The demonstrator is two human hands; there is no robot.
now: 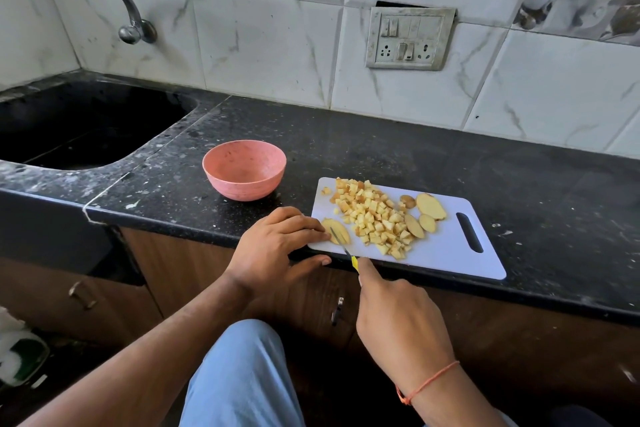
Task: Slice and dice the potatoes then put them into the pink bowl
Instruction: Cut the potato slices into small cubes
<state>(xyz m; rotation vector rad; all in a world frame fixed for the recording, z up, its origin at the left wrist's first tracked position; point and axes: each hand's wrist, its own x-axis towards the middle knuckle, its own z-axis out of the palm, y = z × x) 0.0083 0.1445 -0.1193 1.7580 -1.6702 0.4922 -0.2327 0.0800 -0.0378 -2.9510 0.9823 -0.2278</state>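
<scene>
Right hand (398,312): fingers curled round the yellow handle of a small knife (343,246), forefinger stretched along the top of the handle. Most of the handle is hidden inside the fist. The blade lies across a potato slice (336,231) at the near-left corner of the white cutting board (446,246).

Left hand (277,253): fingers bent, tips pressing on the left end of that same slice. The thumb is spread apart and rests on the counter edge just in front of the board. Nothing is enclosed in the palm.

Potato slice under the blade: pale yellow, oval, flat on the board. Whether it is already cut through cannot be told.

Diced potato (374,218): a loose heap of small yellow cubes across the middle of the board, some browned on one face. Right of the heap, toward the board's slotted handle, lie further uncut slices (429,206), flat, some touching.

Pink bowl (244,170): upright on the black counter (381,149), just beyond the board's far-left corner, not touching it. No potato shows inside.
</scene>
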